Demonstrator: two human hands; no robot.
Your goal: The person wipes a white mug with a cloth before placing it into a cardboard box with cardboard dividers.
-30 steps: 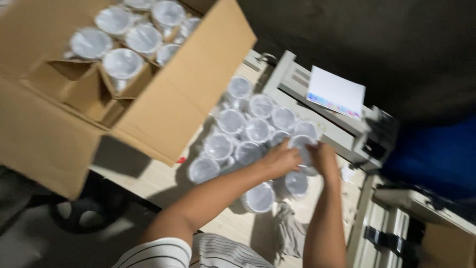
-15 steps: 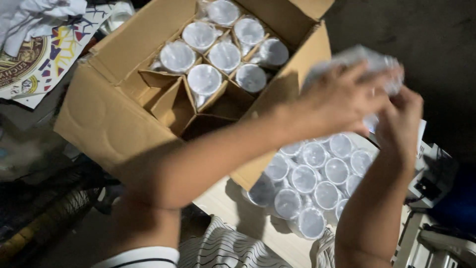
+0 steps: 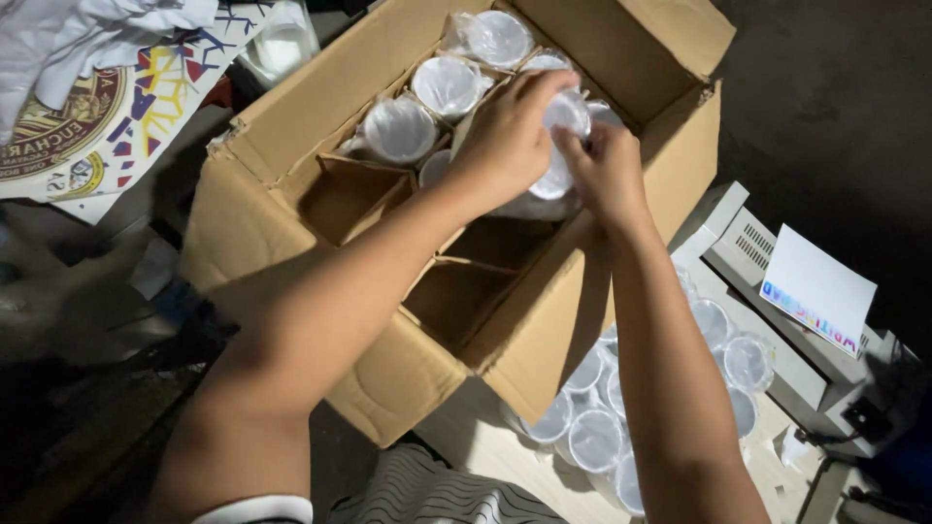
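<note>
Open brown cardboard box (image 3: 291, 204) with cardboard cell dividers, taken as landmark, flaps up.

Both hands over the box's far-right cells. Left hand (image 3: 505, 136) curled, fingers closed around the upper side of a white ceramic mug in clear plastic wrap (image 3: 561, 146). Right hand (image 3: 607, 170) touching the same mug from the right side, fingers bent and pinching it at the rim; thumb placement not clear. Mug held tilted, open mouth roughly toward camera, sitting at the top of a cell near the box's right wall. How deep in the cell: cannot tell, hands cover it.

Other wrapped white mugs inside the box: one (image 3: 398, 131) just left of the held mug, one (image 3: 447, 85) behind that, one (image 3: 495, 37) at the far corner. Near-side cells (image 3: 456, 296) of the box showing bare cardboard.

Outside the box, below its right wall: cluster of more wrapped white mugs (image 3: 592, 437) standing on a pale wooden surface (image 3: 476, 446), mouths up, close together. Right of the box: grey machine housing (image 3: 767, 330) with a white card with coloured print (image 3: 820, 286) on top. Left of the box: printed colourful sheet (image 3: 107, 116), crumpled white cloth (image 3: 87, 29) lying across it.

Striped fabric (image 3: 437, 495) at frame bottom, under the box's near corner.
</note>
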